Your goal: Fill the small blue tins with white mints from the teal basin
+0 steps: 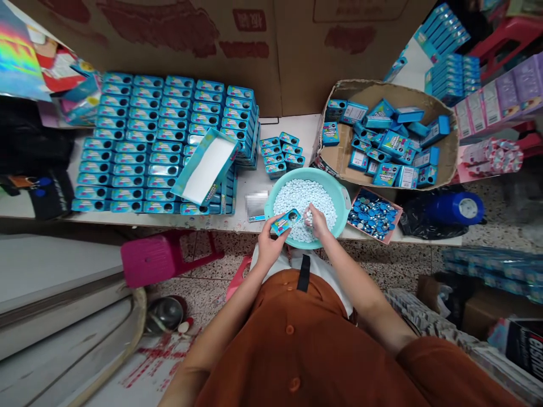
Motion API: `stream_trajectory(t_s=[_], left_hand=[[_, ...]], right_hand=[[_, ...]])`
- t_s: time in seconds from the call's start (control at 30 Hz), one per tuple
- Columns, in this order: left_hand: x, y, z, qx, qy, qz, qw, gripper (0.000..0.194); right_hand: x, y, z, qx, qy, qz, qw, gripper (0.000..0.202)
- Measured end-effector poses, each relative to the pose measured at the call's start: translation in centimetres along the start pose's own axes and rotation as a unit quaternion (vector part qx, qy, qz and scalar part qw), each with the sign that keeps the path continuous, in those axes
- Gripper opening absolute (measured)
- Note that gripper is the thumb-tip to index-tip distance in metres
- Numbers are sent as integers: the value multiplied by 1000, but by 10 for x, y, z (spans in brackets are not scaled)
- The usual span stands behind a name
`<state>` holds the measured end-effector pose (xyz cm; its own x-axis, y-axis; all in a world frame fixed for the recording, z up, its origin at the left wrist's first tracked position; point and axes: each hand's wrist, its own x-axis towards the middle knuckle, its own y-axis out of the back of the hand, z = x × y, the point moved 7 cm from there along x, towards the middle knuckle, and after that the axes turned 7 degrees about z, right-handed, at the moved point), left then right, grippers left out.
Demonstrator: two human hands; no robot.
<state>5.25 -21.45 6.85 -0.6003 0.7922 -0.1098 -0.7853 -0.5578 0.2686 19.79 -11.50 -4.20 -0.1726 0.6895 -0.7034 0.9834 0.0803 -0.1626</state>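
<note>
My left hand [270, 243] is closed round a small blue tin [285, 222], tilted over the near left rim of a turquoise basin [344, 199]. A dark round opening shows in the tin's top. Small white candies [303, 193] fill much of the basin. Just right of the tin, my right hand [318, 221] is closed on some of these white candies, low over the heap. A few of them show at the fingertips. Behind the basin stands a small group of similar blue tins [283, 154].
Stacked blue tins [139, 152] cover the table's left, with an open blue carton [207, 167] on top. At right are a cardboard box [335, 155] of blue packs and a tray of round blue and silver caps [373, 215]. A pink stool [150, 258] stands below left.
</note>
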Motion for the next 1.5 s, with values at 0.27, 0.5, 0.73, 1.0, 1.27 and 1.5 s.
stream_trajectory(t_s=[0.27,0.5,0.73,1.0,1.27,1.5], left_hand=[[-3,-13,2,57,-50,-55,996,34],[-6,-31,15,55,-99,-106,988,35],[-2,-34,19,57,-104,-117,986,36],[3,-40,13,44,-75,-132,987,34],[18,-40,-5,72,-41,-128,988,34],[23,-39,-6,133,-75,-124,981,35]], right_hand=[[-46,-23,-72,302,-24,-78,950,31],[-73,-28,-102,241,119,8,963,38],[-81,-25,-107,189,177,55,964,43],[-57,-10,-101,239,102,97,961,49],[-31,38,-68,329,-3,145,933,45],[-24,63,-35,206,-11,263,943,30]])
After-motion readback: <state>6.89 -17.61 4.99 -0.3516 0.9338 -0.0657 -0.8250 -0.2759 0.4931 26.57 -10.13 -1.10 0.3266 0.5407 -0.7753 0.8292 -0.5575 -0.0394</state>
